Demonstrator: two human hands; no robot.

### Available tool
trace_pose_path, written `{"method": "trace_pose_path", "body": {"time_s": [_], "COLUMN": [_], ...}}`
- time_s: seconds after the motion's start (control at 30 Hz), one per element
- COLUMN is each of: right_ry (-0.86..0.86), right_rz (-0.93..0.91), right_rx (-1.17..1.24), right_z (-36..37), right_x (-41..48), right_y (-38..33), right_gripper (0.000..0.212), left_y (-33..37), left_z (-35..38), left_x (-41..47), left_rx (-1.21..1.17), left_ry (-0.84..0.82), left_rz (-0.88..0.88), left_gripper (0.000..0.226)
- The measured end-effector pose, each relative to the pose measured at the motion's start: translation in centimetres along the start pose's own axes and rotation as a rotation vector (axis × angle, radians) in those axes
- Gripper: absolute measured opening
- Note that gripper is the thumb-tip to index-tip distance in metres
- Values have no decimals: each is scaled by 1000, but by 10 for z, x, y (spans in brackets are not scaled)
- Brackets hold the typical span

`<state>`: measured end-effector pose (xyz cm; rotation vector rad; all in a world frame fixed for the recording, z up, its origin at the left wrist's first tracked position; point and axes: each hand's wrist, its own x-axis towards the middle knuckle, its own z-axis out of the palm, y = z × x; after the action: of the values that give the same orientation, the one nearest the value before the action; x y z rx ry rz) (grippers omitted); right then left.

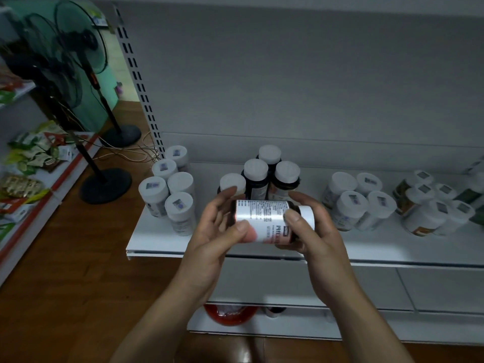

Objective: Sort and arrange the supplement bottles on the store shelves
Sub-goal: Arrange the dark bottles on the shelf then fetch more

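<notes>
A dark supplement bottle (264,214) with a white and pink label and a white cap lies sideways in both my hands above the front of the white shelf (157,239). My left hand (217,231) grips its base end, thumb on the label. My right hand (311,229) grips the cap end. Just behind stand several dark bottles (258,176) with white caps. A cluster of white bottles (172,189) stands at the shelf's left end. More white bottles (358,203) stand to the right, with a further group (432,205) at the far right.
Two black standing fans (78,100) with round bases stand on the brown floor to the left, wires trailing. A side shelf (34,163) at the far left carries snack packets. A red container (230,314) sits on the lower shelf beneath my hands.
</notes>
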<state>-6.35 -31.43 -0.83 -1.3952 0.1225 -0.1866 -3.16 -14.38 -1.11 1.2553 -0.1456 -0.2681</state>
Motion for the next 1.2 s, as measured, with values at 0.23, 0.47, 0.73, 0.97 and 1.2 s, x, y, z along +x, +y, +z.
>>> {"method": "trace_pose_path", "body": {"time_s": [0.23, 0.47, 0.73, 0.97, 1.2], "right_ry": [-70, -62, -48, -63, -42], "right_rz": [-77, -34, -30, -60, -37], "right_rx": [-25, 34, 5, -40, -12], "right_z": [2, 5, 5, 5, 6], "right_x": [-1, 2, 2, 1, 1], "right_y": [-2, -2, -4, -4, -4], "right_gripper": [55, 59, 47, 52, 52], "left_y": [3, 2, 4, 6, 5], "left_z": [1, -3, -5, -4, -4], "left_x": [2, 2, 2, 3, 4], "left_rx": [30, 63, 39, 30, 39], "left_ry": [47, 14, 10, 63, 13], "left_rz": [2, 76, 49, 2, 27], "left_gripper": [41, 50, 63, 50, 56]}}
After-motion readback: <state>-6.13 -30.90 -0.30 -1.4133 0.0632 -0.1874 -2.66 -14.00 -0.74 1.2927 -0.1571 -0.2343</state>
